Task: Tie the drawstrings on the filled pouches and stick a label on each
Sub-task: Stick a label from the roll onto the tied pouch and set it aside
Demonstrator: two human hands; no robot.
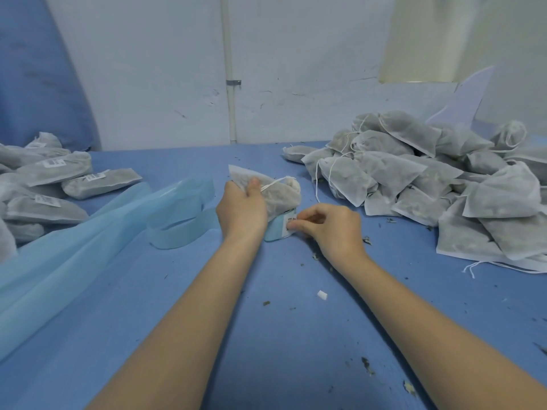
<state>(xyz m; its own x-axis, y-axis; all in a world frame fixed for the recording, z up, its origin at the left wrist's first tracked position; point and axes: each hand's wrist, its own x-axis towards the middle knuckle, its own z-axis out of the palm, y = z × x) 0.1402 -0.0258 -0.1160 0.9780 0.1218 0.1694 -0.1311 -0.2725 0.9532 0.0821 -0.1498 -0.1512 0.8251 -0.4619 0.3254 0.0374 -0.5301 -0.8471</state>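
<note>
My left hand (pixel 241 207) grips a filled white mesh pouch (pixel 281 195) with its drawstring pulled tight, held just above the blue table. Under the pouch stands a roll of pale blue label backing (pixel 273 230). My right hand (pixel 328 224) pinches a white printed label (pixel 290 221) at the roll's end with thumb and forefinger. A heap of unlabelled filled pouches (pixel 429 179) with loose strings lies to the right. Labelled pouches (pixel 50 184) are stacked at the far left.
A long strip of spent pale blue backing tape (pixel 88 241) trails and loops across the left of the table (pixel 266 335). Dried herb crumbs and a small white scrap (pixel 322 295) dot the blue cloth. A white wall with a pipe (pixel 229 69) stands behind.
</note>
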